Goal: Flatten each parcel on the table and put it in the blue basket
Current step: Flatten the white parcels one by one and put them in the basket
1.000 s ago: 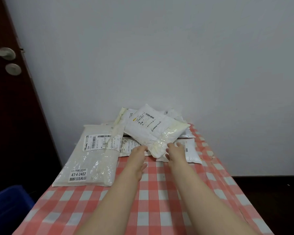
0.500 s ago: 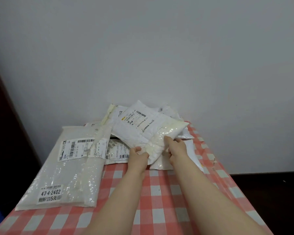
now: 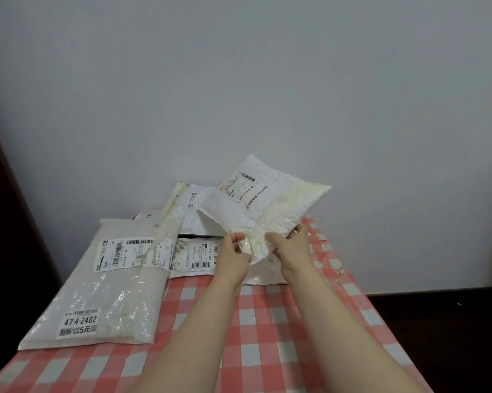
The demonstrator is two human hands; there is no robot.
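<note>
A puffy white padded parcel with a printed label is lifted and tilted above the pile at the far end of the table. My left hand pinches its near corner from the left, and my right hand grips the same corner from the right. Under it lie several more white parcels. A large flat parcel marked 47-4-2402 lies on the table's left side. The blue basket shows only as a sliver at the lower left edge.
The table carries a red-and-white checked cloth and stands against a white wall. A dark door edge runs down the left. Dark floor lies to the right of the table.
Both hands closed on the top parcel's near corner and lifted it up and to the right off the pile. The camera swung right, taking the door handle and most of the basket out of view.
</note>
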